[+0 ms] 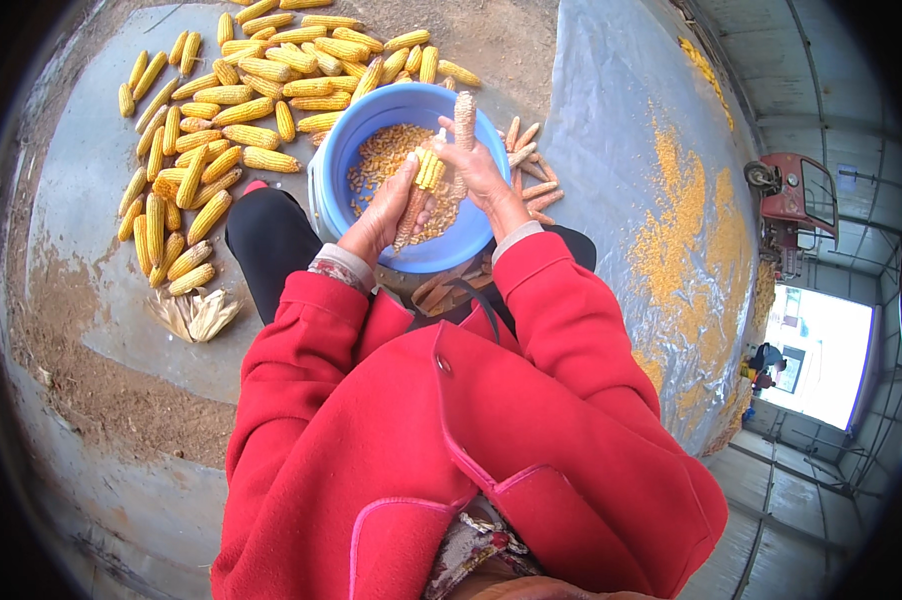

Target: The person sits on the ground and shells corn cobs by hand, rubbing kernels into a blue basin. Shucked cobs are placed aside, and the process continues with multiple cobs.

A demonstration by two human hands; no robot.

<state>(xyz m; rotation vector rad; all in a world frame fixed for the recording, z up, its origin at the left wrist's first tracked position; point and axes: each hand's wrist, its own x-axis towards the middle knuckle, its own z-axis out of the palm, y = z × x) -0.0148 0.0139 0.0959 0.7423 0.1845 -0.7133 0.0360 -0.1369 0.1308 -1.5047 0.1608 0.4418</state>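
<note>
My left hand (391,206) grips a partly shelled corn cob (413,214) over a blue plastic bucket (462,238). Yellow kernels remain around this cob's upper end, while its lower part is bare. In my right hand (481,169) is a stripped corn cob (464,124), standing nearly upright close to the kernels of the other. My right fingers reach near the top of the partly shelled cob. Loose corn kernels (382,154) cover much of the bucket's bottom, partly hidden by my hands. The bucket stands between my knees.
Many unshelled corn ears (252,112) lie left of and beyond the bucket, near a dry husk (194,315). Stripped cobs (537,187) lie at its right. Kernels (672,217) are spread over a plastic sheet (593,150). Farther right are a red vehicle (785,191) and a person (767,358).
</note>
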